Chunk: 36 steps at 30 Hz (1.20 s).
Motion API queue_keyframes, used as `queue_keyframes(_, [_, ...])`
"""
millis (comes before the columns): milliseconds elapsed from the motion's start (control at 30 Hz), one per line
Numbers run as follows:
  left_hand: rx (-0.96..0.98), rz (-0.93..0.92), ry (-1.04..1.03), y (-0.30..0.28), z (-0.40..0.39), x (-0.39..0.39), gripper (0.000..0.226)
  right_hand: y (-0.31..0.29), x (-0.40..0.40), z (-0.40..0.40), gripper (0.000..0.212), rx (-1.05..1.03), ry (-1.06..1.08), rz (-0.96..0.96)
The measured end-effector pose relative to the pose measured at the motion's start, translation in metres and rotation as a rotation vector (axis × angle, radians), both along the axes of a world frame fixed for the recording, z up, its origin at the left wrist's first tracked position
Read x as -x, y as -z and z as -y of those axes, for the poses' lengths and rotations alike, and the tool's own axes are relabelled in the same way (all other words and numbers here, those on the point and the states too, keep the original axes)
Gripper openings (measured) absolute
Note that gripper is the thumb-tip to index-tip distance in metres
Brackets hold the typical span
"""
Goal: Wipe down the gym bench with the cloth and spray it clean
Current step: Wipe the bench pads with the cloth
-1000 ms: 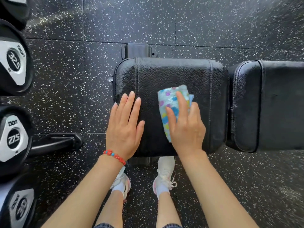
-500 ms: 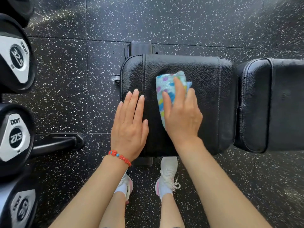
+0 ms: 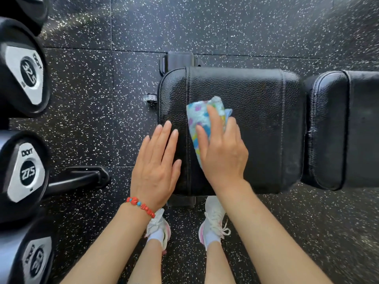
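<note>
A folded pale-blue cloth with coloured patches point(image 3: 207, 119) is pressed flat under the straight fingers of the right hand point(image 3: 222, 152) onto the black textured-leather gym bench seat pad point(image 3: 262, 111). Just left of it, the left hand point(image 3: 156, 167), fingers extended and holding nothing, is laid on the pad's left edge.

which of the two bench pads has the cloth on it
The left seat pad, the one in front of the person: the right hand presses the patterned cloth there. The right pad is bare.
</note>
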<state>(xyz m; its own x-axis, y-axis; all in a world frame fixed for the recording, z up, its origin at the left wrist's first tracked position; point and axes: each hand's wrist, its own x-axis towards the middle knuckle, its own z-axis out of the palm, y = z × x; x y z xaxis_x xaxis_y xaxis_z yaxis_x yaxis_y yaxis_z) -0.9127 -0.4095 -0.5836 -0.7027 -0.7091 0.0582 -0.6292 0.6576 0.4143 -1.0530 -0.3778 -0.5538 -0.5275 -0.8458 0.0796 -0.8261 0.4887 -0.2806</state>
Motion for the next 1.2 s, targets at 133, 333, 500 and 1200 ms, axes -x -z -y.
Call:
queue_keyframes(133, [0.019, 0.021, 0.001, 0.003, -0.002, 0.000, 0.049, 0.003, 0.025, 0.054, 0.042, 0.018, 0.088, 0.052])
queue_keyframes(333, [0.012, 0.043, 0.004, -0.002, -0.001, 0.002, 0.049, 0.001, 0.011, 0.037, 0.039, 0.011, 0.063, -0.008])
queue_keyframes(500, [0.027, 0.071, -0.002, -0.006, 0.001, 0.005, 0.049, 0.004, 0.026, 0.013, 0.039, 0.008, -0.174, -0.127])
queue_keyframes(1200, [0.022, 0.083, 0.054, -0.008, 0.011, 0.017, 0.050, 0.007, 0.001, -0.051, 0.039, -0.009, 0.008, -0.142])
